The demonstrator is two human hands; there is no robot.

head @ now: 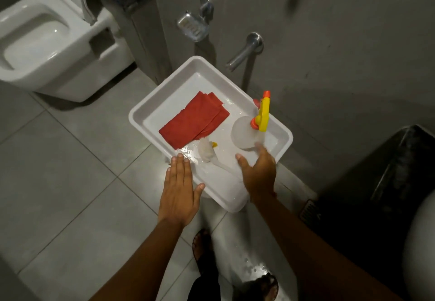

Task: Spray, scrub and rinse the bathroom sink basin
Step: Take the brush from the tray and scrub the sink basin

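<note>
A grey-tiled bathroom floor [70,159] is seen from above, with a white toilet [47,41] at the upper left and a grey wall [329,41] behind, on which a metal soap dish [193,26] and a metal tap [244,52] are mounted. Below the tap a white rectangular basin [150,103] is set at an angle, its inside wet and shining. A folded red cloth [194,120] is laid across the left half of the basin, reaching towards its far edge. A white scrubbing brush [207,151] with a small yellow part is placed just beside the cloth's near corner, close to the basin's near left edge. A pale, see-through spray bottle [244,133] with a yellow trigger head and orange nozzle is stood at the right side of the basin, near its right edge. The left hand [180,187] is held flat and spread, fingers together and extended, at the near left edge of the basin; nothing is grasped by it, and the brush lies just beyond its fingertips. The right hand [259,173] is held open over the near right part of the basin, fingers loosely curved and blurred, with one fingertip at the base of the spray bottle; whether the bottle is actually touched cannot be told, and no grip is closed on it. Sandalled feet [204,251] are seen on the floor below the basin.
</note>
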